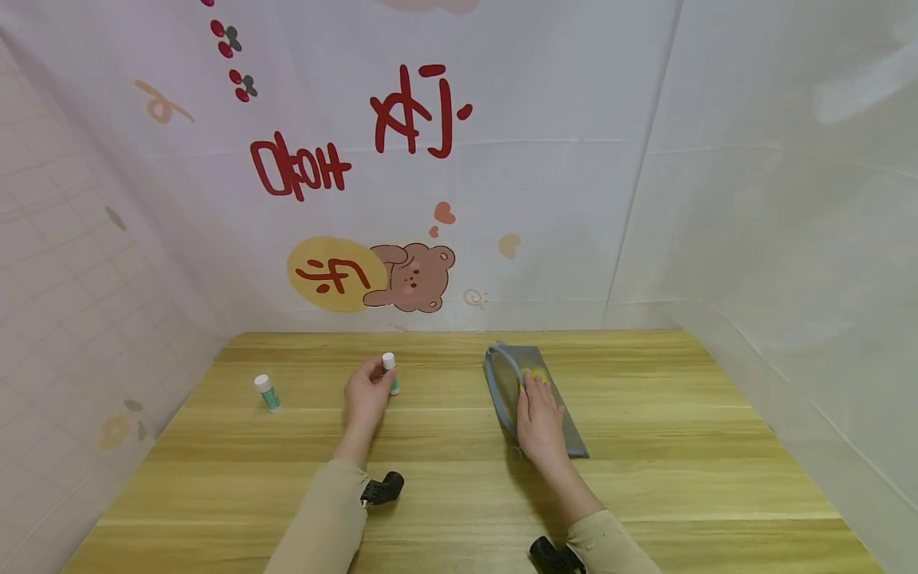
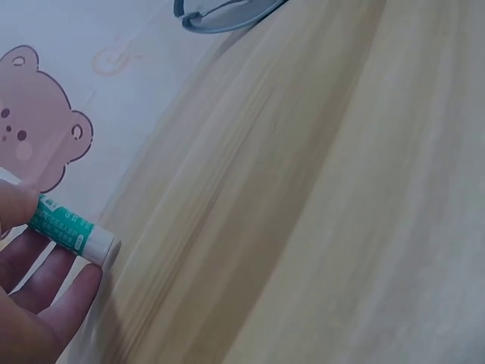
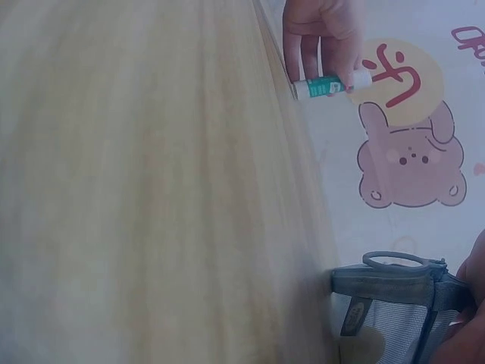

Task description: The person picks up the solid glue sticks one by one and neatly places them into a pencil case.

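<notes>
A small tube with a white cap and green label, which looks like a glue stick (image 1: 394, 387), stands upright on the wooden table. My left hand (image 1: 366, 400) pinches it between thumb and fingers; the left wrist view shows the green label (image 2: 62, 225) and white end close up. Further left, a second, similar tube (image 1: 268, 394) stands alone. My right hand (image 1: 541, 422) rests with extended fingers on a grey mesh pouch (image 1: 574, 440) with a yellow print, which its fingers partly cover. In the right wrist view, the pouch (image 3: 390, 288) shows its zipped edge and loop, with the hand (image 3: 464, 326) partly cut off.
The wooden table (image 1: 445, 494) ends at a white printed cloth (image 1: 559, 183) behind, with a bear drawing and red characters. More cloth hangs along the left and right sides. Black wrist devices (image 1: 382, 489) sit at both sleeves.
</notes>
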Demonstrator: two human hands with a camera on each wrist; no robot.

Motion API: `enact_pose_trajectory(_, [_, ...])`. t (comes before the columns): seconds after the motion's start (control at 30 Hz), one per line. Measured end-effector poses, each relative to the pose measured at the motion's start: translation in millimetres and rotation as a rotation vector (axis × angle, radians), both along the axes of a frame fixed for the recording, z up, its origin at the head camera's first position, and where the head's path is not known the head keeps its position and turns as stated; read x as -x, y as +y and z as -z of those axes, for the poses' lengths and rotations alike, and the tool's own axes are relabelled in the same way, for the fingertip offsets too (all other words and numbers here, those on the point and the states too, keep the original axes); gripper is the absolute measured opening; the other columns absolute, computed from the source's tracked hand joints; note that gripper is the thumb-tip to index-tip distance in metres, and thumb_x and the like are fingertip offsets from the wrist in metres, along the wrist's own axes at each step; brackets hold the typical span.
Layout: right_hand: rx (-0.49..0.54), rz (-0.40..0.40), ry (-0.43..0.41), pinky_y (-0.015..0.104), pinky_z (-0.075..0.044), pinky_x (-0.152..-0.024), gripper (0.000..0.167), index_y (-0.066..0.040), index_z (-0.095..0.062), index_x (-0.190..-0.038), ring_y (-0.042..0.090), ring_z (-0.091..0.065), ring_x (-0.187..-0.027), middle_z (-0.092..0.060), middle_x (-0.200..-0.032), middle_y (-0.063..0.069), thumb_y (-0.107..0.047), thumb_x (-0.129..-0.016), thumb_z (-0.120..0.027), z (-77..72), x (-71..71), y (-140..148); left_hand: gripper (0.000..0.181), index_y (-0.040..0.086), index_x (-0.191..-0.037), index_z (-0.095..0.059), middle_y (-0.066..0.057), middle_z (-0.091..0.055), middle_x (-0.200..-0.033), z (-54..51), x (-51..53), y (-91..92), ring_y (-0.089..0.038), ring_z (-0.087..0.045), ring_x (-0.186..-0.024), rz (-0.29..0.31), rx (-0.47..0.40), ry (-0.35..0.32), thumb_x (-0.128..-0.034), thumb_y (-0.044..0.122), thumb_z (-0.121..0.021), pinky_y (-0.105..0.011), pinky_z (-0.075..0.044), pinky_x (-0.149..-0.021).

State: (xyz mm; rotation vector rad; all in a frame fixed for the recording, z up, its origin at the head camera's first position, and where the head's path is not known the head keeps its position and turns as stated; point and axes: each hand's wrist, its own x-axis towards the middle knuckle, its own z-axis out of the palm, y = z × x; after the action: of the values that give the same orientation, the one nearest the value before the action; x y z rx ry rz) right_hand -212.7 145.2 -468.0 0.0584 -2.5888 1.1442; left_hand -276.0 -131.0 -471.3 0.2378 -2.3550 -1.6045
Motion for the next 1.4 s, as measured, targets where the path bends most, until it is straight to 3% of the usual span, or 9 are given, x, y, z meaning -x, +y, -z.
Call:
enact_pose_trajectory(0.2, [0.003,0.000,-0.007,0.080,-0.011,-0.103,0.043,0.010,-0.041,-0.144,0.052,-0.023,-0.140,-0.034,-0.148,0.035,-0.010,-0.105,-0.040,1.2,-0.3,0.0,0.024,-0.002,-0.113,-0.069,-0.019,-0.069,-0.106,-0.1,-2.8,9.8,-0.033,-0.065,-0.097,0.015,-0.010,0.053,-0.0919,0.009,-0.070,-0.046,-0.055,-0.083])
enact_pose_trajectory(0.33, [0.009,-0.003,-0.014,0.080,-0.010,-0.104,0.044,0.010,-0.041,-0.144,0.052,-0.023,-0.141,-0.033,-0.149,0.035,-0.010,-0.105,-0.039,0.9,-1.1,-0.1,0.022,-0.003,-0.108,-0.069,-0.017,-0.070,-0.099,-2.5,-7.4,16.7,-0.028,-0.066,-0.088,0.037,-0.036,0.100,-0.0897,0.008,-0.071,-0.034,-0.056,-0.072])
enact_pose_trajectory(0.63, [0.005,-0.006,-0.018,0.081,-0.010,-0.103,0.044,0.010,-0.040,-0.145,0.052,-0.022,-0.141,-0.032,-0.149,0.035,-0.009,-0.105,-0.039,2.2,-1.2,0.0,0.030,-0.006,-0.119,-0.066,-0.021,-0.067,-0.105,-5.2,-6.3,31.8,-0.027,-0.066,-0.090,0.097,-0.101,0.021,-0.0916,0.005,-0.070,-0.029,-0.059,-0.067])
enact_pose_trajectory(1.03, [0.000,0.004,-0.003,0.080,-0.012,-0.103,0.043,0.010,-0.042,-0.144,0.052,-0.024,-0.140,-0.035,-0.148,0.035,-0.009,-0.105,-0.040,1.3,-1.3,-0.9,0.033,-0.005,-0.122,-0.065,-0.018,-0.066,-0.102,-7.0,-11.6,52.9,-0.019,-0.064,-0.083,0.160,-0.184,-0.008,-0.0916,0.004,-0.070,-0.039,-0.061,-0.067])
enact_pose_trajectory(1.4, [-0.003,0.007,0.005,0.081,-0.013,-0.102,0.042,0.010,-0.042,-0.143,0.052,-0.025,-0.140,-0.035,-0.148,0.034,-0.009,-0.105,-0.040,1.2,-0.5,-1.3,0.030,-0.001,-0.120,-0.067,-0.015,-0.066,-0.098,-8.1,-15.2,75.1,-0.017,-0.064,-0.076,0.192,-0.229,-0.034,-0.0909,0.006,-0.071,-0.033,-0.060,-0.060])
